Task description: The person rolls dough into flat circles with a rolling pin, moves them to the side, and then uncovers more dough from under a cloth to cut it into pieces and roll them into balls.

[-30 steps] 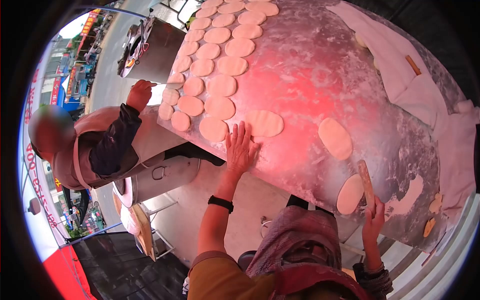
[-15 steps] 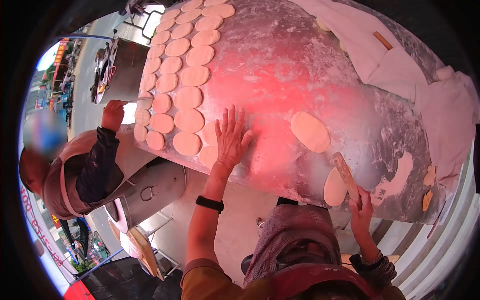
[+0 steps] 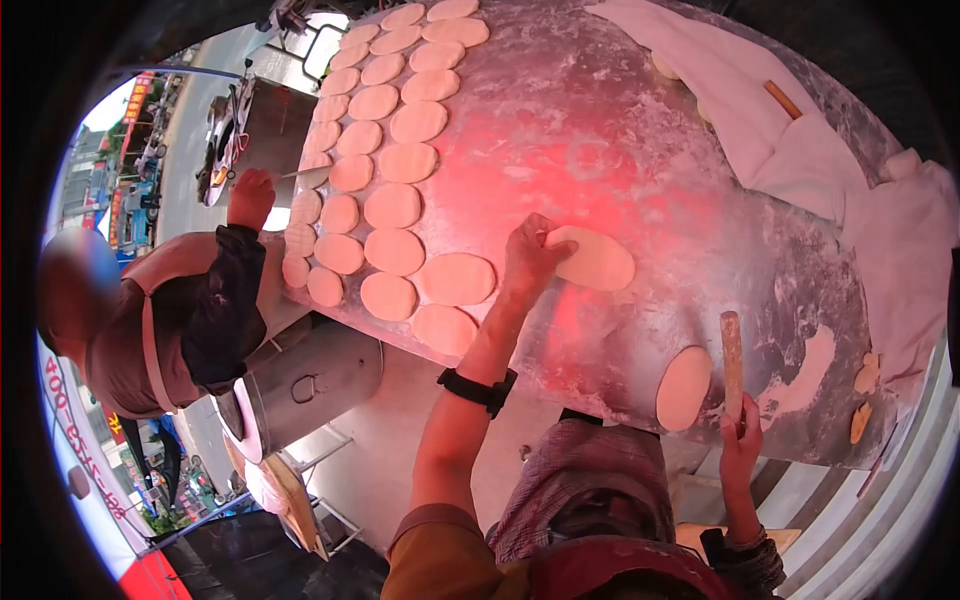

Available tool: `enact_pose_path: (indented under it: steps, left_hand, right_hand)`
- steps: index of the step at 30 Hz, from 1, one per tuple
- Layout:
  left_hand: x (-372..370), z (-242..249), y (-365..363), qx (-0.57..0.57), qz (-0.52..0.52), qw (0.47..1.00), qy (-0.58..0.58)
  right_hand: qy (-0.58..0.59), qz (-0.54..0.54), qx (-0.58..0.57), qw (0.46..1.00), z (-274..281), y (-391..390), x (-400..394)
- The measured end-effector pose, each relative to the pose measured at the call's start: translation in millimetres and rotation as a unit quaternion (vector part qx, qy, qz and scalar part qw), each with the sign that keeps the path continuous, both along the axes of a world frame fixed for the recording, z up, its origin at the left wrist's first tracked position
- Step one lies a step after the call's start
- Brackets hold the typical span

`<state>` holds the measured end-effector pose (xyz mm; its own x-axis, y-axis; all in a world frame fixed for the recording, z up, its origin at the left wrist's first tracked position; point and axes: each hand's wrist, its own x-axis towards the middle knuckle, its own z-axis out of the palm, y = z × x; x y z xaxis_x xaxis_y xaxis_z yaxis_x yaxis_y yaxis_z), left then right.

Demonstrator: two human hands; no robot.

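My left hand (image 3: pixel 536 254) pinches the left end of a flat oval dough piece (image 3: pixel 598 262) between thumb and fingers, over the middle of the metal table. My right hand (image 3: pixel 740 432), near the front edge, is closed round the lower end of a wooden rolling pin (image 3: pixel 732 352), which points away from me. Just left of the pin lies another dough oval (image 3: pixel 684 388), apart from it. To the left of my left forearm are two more dough ovals, a farther one (image 3: pixel 457 279) and a nearer one (image 3: pixel 445 330), partly behind the arm.
Rows of dough ovals (image 3: pixel 402 162) cover the table's left side. A co-worker's hand (image 3: pixel 252 198) holds a thin tool at that edge. White cloth (image 3: pixel 735 120) lies along the far right, with a wooden handle (image 3: pixel 783 100) on it. Dough scraps (image 3: pixel 859 425) and flour are at right.
My left hand has gone from lying flat beside the rows to gripping the dough oval, which has shifted left. My right hand has moved the rolling pin off the nearer oval to its right.
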<state>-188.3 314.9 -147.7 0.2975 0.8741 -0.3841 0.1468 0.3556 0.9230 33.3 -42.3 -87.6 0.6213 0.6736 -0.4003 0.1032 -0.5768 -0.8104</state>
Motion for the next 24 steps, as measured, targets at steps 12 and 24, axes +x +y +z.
enact_pose_path:
  steps: [12,24]
  left_hand:
    - [-50.2,-31.1,4.5,0.396,-0.200,0.712,0.544]
    - [114.8,28.4,-167.6,0.100,-0.394,0.887,0.220]
  right_hand:
    - [0.011,0.014,-0.028,0.999,6.2,25.0,-11.3]
    - [0.001,-0.076,-0.018,0.997,21.6,23.4,-9.5]
